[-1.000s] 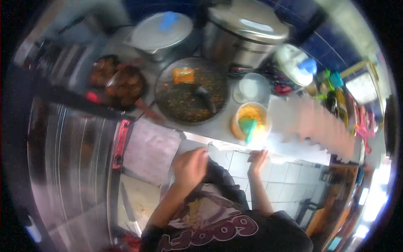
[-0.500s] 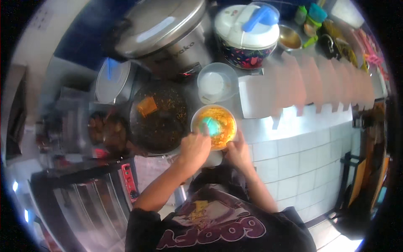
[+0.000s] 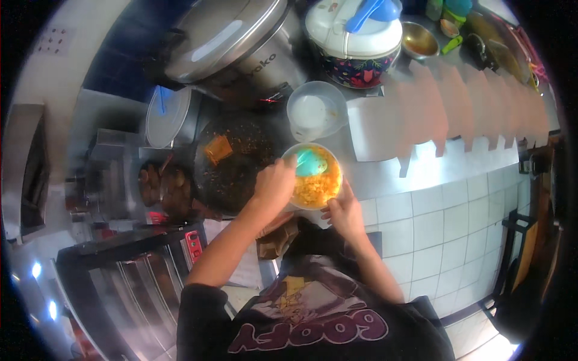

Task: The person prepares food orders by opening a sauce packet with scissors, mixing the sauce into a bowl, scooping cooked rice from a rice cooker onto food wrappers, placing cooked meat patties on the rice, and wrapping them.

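Note:
A round clear bowl point(image 3: 333, 161) full of yellow-orange food stands on the counter just in front of me. My left hand point(image 3: 274, 183) is closed around the handle of a teal spatula point(image 3: 310, 162) whose blade sits in the food. At the near rim of the bowl, my right hand point(image 3: 344, 212) grips it from below and steadies it. Left of the bowl lies a wide dark pan point(image 3: 232, 162) of browned crumbly food with an orange scraper in it.
An empty clear measuring jug point(image 3: 314, 109) stands behind the bowl. Behind that are a large steel pot with lid point(image 3: 232, 39), a white rice cooker point(image 3: 356, 39) and small bowls. A lidded pot point(image 3: 167, 117) and a dish of brown pieces point(image 3: 162, 186) sit left. White tiles front the counter.
The view has swung so the bowl now sits centred below me. My hands, earlier low and away from it, closed in on it: the left took the spatula, the right the rim.

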A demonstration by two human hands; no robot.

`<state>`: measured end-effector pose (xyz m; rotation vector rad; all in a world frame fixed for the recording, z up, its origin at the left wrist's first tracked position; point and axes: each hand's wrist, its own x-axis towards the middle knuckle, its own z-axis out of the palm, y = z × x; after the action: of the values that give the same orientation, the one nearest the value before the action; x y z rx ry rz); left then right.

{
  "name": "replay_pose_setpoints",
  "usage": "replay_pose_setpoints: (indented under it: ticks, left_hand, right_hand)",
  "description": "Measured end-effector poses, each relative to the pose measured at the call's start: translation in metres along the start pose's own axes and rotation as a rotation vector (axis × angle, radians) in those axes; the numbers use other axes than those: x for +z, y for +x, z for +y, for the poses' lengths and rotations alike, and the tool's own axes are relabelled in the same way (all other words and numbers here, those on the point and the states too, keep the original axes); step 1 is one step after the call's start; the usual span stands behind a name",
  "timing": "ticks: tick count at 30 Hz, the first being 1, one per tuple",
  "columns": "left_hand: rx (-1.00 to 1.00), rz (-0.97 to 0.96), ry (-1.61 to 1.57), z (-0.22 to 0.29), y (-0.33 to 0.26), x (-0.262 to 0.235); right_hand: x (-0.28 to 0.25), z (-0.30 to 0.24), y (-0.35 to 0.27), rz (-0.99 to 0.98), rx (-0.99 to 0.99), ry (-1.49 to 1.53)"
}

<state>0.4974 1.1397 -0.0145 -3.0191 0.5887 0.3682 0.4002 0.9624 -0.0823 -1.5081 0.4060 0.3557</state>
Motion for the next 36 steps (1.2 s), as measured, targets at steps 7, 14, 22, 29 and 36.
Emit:
replay_pose_setpoints:
  ticks: [7,14,22,29,36]
  left_hand:
    - [0.028,-0.378,-0.060,0.010,0.005,0.022]
    - [0.006,-0.589,-0.506,-0.020,0.020,0.024]
    - [0.157,0.171,-0.014,0.001,-0.021,-0.010]
    - [-0.105,-0.267,-0.066,0.011,-0.002,0.016]
    - [-0.152,-0.407,-0.376,0.024,-0.003,0.004]
  right_hand:
    - [0.002,0.004,0.000,0.000,0.044,-0.024]
    - [-0.007,-0.001,0.002,-0.074,0.024,0.120]
    - [-0.007,0.013,0.014,-0.062,-0.032,-0.012]
    - [-0.008,-0.012,0.006,-0.093,0.033,0.077]
    - [-0.018,0.002,0.010,-0.173,0.032,0.148]
